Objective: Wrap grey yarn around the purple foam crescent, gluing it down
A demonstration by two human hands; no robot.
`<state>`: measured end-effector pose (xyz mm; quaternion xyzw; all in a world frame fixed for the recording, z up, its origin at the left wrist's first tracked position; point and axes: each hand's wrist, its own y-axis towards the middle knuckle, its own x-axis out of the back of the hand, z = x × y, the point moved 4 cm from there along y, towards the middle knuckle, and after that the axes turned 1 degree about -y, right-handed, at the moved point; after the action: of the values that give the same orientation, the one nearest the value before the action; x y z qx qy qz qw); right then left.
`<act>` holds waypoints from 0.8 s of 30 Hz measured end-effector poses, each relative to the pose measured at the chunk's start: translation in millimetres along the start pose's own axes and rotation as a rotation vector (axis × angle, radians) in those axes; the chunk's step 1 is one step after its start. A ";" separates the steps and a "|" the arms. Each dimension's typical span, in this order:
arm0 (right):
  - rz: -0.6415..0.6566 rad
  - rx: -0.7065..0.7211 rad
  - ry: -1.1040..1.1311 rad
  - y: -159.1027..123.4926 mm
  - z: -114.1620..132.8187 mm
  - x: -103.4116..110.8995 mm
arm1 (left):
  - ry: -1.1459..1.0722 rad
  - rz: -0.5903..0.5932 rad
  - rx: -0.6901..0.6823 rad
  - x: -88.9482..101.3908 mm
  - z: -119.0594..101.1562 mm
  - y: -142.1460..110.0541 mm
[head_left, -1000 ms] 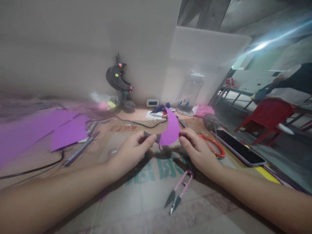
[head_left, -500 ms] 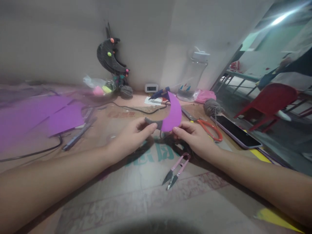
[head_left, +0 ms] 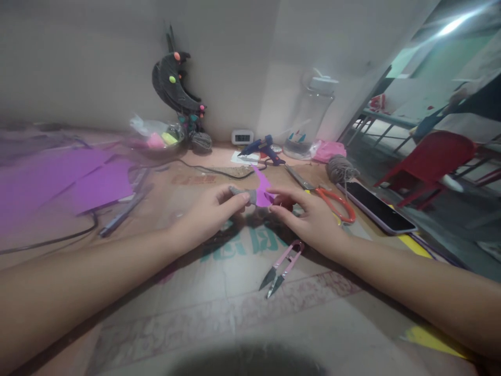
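Note:
A purple paper crescent [head_left: 263,194], its left end wrapped in grey yarn [head_left: 250,197], is held above the table. My left hand [head_left: 221,209] pinches the wrapped end between thumb and fingers. At the crescent's right edge, the thumb and index finger of my right hand [head_left: 309,216] close around the purple part; the other fingers are curled and partly hidden. Just below my hands lie pink thread snips [head_left: 282,267], blades pointing toward me. Orange-handled scissors [head_left: 334,202] rest beyond my right hand.
Behind stand a blue glue gun [head_left: 263,149], a small digital clock [head_left: 242,137] and a clear bottle [head_left: 311,117]. A phone [head_left: 378,206] and grey yarn ball [head_left: 340,169] lie right. Purple sheets [head_left: 99,180] and a pen [head_left: 121,215] lie left. A dark crescent ornament [head_left: 170,81] leans against the wall.
The purple crescent has tilted and turned, so it appears narrower and lower, uncovering the glue gun. My right fingers have shifted slightly left along its edge. My left hand keeps its pinch.

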<state>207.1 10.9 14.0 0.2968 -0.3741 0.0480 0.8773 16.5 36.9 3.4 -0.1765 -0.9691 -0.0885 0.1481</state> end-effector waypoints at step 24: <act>0.296 -0.135 0.299 -3.7 6.3 -9.2 | -0.042 -0.020 -0.110 -1.5 -11.0 -4.2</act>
<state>197.7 5.6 9.2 0.1689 -0.2817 0.1947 0.9242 19.1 30.1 12.8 -0.1766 -0.9673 -0.1395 0.1169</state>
